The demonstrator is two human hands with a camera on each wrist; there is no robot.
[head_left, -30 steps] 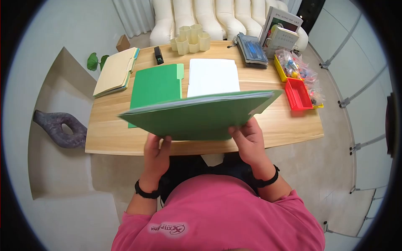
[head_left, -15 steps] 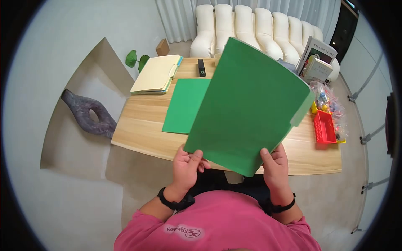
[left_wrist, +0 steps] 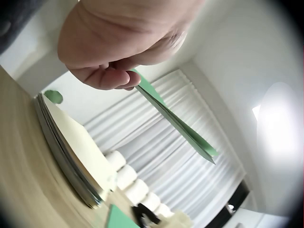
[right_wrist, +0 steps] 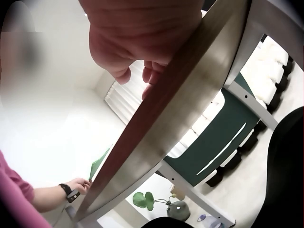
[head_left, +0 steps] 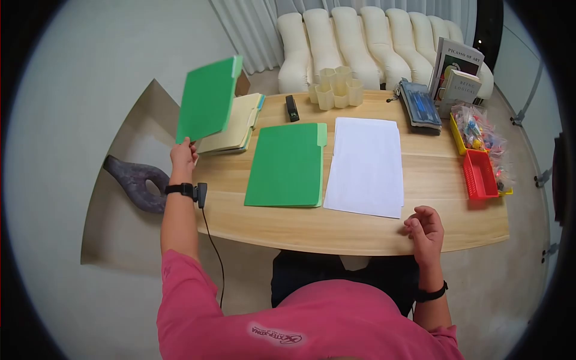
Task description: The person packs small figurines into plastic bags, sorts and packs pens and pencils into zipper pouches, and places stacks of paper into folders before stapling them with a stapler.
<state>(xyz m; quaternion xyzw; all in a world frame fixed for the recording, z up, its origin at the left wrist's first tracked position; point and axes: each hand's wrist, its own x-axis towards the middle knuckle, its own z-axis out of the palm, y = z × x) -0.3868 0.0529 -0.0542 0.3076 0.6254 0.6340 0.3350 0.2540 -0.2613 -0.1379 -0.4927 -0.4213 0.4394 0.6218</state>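
Observation:
My left hand [head_left: 183,155] pinches a green file folder [head_left: 207,99] by its near edge. The folder is raised at the table's left, overlapping a stack of cream and coloured folders [head_left: 237,123] in the head view. From the left wrist, the held folder [left_wrist: 175,121] shows edge-on, its two leaves slightly parted, and the stack [left_wrist: 78,147] lies below. My right hand [head_left: 426,234] holds nothing; its fingers are loosely curled near the front edge, right of some white paper sheets [head_left: 365,168]. Between stack and paper lies another green folder [head_left: 285,165] with a tab.
Along the back stand a black stapler [head_left: 291,108] and a cream honeycomb-shaped holder [head_left: 336,89]. A blue zip pouch [head_left: 421,107], upright books [head_left: 459,90], a red basket [head_left: 480,174] and bagged small items [head_left: 474,129] occupy the right side. A cable [head_left: 217,258] hangs from my left wrist.
Both hands held the green folder in front of me earlier. My right hand has let go and lowered to the right; my left hand has carried the folder left towards the stack.

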